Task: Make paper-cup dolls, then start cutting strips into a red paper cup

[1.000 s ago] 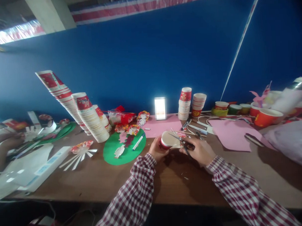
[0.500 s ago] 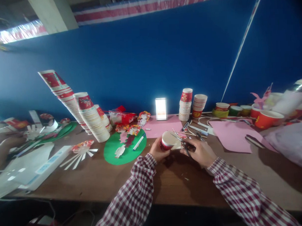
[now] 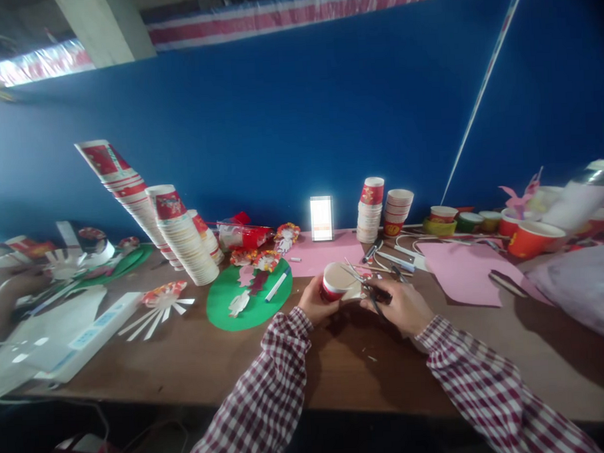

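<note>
My left hand (image 3: 317, 306) is wrapped round a red and white paper cup (image 3: 337, 279), held above the brown table with its pale round face up. In my right hand (image 3: 399, 304) is a pair of scissors (image 3: 373, 291), fingers closed on the handles. The blades reach left to the cup's right edge; whether they bite into it is too small to tell. To the left lies a green paper oval (image 3: 219, 293), bearing paper cut-outs and a white marker (image 3: 278, 284). Small white scraps (image 3: 370, 356) lie on the table below my hands.
Tall stacks of paper cups (image 3: 185, 241) stand at the left, shorter stacks (image 3: 371, 213) behind my right hand. Pink paper (image 3: 459, 273), orange cups (image 3: 535, 238) and a plastic bag (image 3: 585, 287) are at the right. Another person's hand (image 3: 9, 286) is at the far left. A cut cup (image 3: 163, 294) lies nearby.
The scissor blades look spread wider at the cup's edge than before. Both hands and the cup have hardly moved; the view has shifted very slightly.
</note>
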The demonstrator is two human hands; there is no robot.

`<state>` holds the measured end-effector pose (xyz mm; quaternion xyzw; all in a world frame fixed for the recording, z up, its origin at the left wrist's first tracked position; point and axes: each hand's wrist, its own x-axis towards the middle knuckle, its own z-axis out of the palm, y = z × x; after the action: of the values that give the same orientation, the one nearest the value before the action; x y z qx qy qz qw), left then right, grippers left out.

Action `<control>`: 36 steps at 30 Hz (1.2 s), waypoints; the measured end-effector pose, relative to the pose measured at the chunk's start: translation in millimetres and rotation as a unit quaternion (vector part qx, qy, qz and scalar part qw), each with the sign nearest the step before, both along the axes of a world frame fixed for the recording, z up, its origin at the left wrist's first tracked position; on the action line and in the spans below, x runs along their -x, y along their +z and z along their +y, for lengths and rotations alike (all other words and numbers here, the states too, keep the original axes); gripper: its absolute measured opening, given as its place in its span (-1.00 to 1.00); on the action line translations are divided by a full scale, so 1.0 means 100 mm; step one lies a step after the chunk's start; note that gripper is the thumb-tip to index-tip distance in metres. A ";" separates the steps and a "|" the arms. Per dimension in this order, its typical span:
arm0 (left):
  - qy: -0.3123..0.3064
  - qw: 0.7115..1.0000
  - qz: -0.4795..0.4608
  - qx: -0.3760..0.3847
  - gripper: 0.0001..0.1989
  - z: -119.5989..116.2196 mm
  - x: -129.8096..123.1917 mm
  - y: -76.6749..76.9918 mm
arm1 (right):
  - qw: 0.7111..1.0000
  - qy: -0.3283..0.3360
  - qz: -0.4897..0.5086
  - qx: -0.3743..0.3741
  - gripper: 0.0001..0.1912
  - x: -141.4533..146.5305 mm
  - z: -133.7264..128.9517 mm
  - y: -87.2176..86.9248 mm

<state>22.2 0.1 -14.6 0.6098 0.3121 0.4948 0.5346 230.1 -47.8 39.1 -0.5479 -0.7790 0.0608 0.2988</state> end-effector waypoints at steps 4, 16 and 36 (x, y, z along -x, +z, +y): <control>-0.007 0.999 0.013 -0.032 -0.29 0.03 0.01 -0.03 | 1.000 -0.002 0.002 0.002 -0.65 0.00 0.00 0.00; -0.012 1.000 0.007 -0.023 -0.30 -0.01 -0.01 0.05 | 0.999 0.003 -0.004 0.033 -0.62 0.00 -0.05 0.05; 0.001 0.998 0.050 -0.036 -0.36 -0.06 -0.02 0.15 | 0.997 0.003 -0.039 0.073 -0.68 -0.06 -0.09 0.10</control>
<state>23.8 -6.2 0.1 0.6527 0.3210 0.4748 0.4955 236.3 -56.4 49.5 -0.5681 -0.7852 0.0967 0.2268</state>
